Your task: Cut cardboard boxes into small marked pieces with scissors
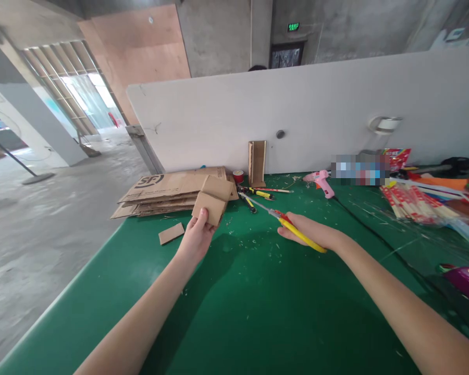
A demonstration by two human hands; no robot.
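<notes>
My left hand (195, 235) is closed on a folded piece of brown cardboard (213, 200), held up just above the green table (250, 307). My right hand (307, 232) grips yellow-handled scissors (287, 224), their blades pointing left toward the cardboard piece but apart from it. A small flat cardboard scrap (171, 233) lies on the table left of my left hand. Behind it sits a stack of flattened cardboard boxes (168, 191).
A white partition (316, 114) closes the table's far edge, with an upright cardboard piece (257, 162) against it. Nearby lie a pink glue gun (321, 181), a red tape roll (238, 176), yellow-black cutters (254, 194), packets of sticks (418, 205) and a purple object (467, 278).
</notes>
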